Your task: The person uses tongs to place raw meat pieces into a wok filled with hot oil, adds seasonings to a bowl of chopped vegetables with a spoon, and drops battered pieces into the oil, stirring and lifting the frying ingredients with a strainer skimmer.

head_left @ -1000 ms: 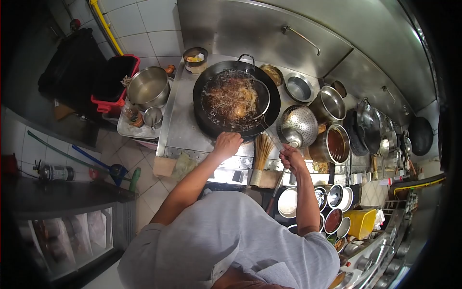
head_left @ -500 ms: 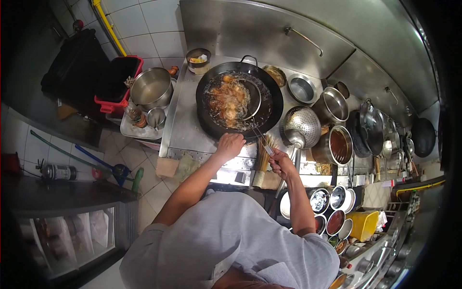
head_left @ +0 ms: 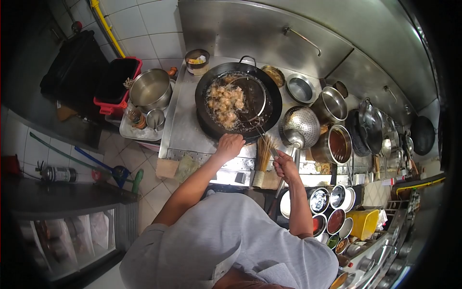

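A dark wok [head_left: 203, 118] on the stove holds bubbling oil and clumps of browned frying food [head_left: 225, 103]. My left hand [head_left: 231, 146] is closed at the wok's near edge; the part it grips is hidden under the fingers. In my right hand [head_left: 287, 166] is the handle of a wire mesh skimmer [head_left: 264, 98], fingers wrapped round it. The skimmer's hoop sits in the right half of the wok, beside the food. A bamboo brush [head_left: 263, 159] stands between my hands.
To the wok's right are a perforated ladle [head_left: 301, 126], a metal bowl [head_left: 300, 88] and a pot of red-brown sauce [head_left: 340, 144]. A steel pot [head_left: 150, 89] stands at left. Several seasoning containers [head_left: 335, 221] are by my right elbow. A tap [head_left: 303, 39] juts from the back wall.
The skimmer has shifted slightly right. The food beside it now sits lower and looks paler and more clumped. My right hand has moved slightly; my left stays at the wok's edge.
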Action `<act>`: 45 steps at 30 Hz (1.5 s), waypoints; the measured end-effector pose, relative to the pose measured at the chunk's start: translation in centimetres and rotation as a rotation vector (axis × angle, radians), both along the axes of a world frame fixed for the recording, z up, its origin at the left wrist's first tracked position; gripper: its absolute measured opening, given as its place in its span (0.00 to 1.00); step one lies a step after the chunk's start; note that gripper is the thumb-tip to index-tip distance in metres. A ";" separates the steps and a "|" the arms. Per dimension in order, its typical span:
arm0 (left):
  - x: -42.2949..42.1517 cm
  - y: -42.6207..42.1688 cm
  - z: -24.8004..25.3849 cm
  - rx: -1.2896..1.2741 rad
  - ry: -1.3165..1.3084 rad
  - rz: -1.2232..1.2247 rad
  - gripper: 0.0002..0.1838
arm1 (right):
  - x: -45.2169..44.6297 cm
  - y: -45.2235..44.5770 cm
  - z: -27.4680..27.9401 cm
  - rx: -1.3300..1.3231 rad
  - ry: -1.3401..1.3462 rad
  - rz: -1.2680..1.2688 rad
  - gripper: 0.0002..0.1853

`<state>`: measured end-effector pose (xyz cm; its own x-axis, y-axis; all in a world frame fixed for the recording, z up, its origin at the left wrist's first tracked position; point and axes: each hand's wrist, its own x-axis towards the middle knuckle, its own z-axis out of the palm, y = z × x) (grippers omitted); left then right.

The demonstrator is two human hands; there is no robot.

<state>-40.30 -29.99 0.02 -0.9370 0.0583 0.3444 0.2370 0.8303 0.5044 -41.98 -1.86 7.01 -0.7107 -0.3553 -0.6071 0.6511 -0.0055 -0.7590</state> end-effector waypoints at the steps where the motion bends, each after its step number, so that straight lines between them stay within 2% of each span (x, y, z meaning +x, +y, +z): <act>1: 0.0 0.0 0.0 0.011 0.040 -0.001 0.11 | -0.1 0.3 0.1 0.044 0.034 0.001 0.24; 4: 0.1 0.0 0.0 0.010 0.033 -0.006 0.11 | 0.3 -0.1 -0.7 0.049 0.060 -0.019 0.21; 12: 0.1 0.0 -0.1 -0.006 -0.022 0.010 0.11 | 0.8 0.7 -0.2 0.141 0.137 -0.011 0.28; 14: 0.1 0.1 -0.2 0.014 -0.014 0.012 0.11 | 0.4 1.4 0.3 0.232 0.169 -0.021 0.30; 16: 0.1 0.1 -0.1 0.001 -0.007 0.022 0.12 | 0.7 1.4 0.0 0.228 0.188 -0.032 0.29; 21: 0.1 0.1 0.3 -0.005 -0.085 0.011 0.12 | -0.3 2.8 -0.5 0.404 0.355 -0.040 0.25; 31: 0.1 0.1 0.2 -0.005 -0.094 0.004 0.12 | -2.2 3.3 -0.4 0.415 0.572 -0.116 0.23; 33: 0.1 0.2 0.3 -0.015 -0.072 0.017 0.12 | -1.4 2.8 2.2 0.290 0.382 -0.200 0.22; 34: 0.1 0.3 0.1 -0.026 -0.051 0.029 0.12 | -1.2 2.8 2.0 0.291 0.384 -0.205 0.22; 36: -0.1 0.1 -0.1 -0.005 -0.062 0.016 0.12 | -0.9 3.3 1.1 0.066 0.345 -0.287 0.20; 37: -0.3 0.1 -0.2 0.018 -0.076 0.004 0.13 | -1.0 3.2 0.4 0.004 0.300 -0.419 0.18; 40: -0.3 0.2 0.9 0.003 -0.188 -0.006 0.13 | -2.5 4.5 -1.1 -0.256 0.312 -0.588 0.15; 42: -0.4 0.3 0.7 0.012 -0.151 -0.022 0.13 | -4.1 5.5 -1.4 -0.318 0.333 -0.699 0.07; 45: -0.5 0.5 1.2 -0.023 -0.173 -0.027 0.14 | -8.1 8.3 -2.7 -0.441 0.353 -0.768 0.01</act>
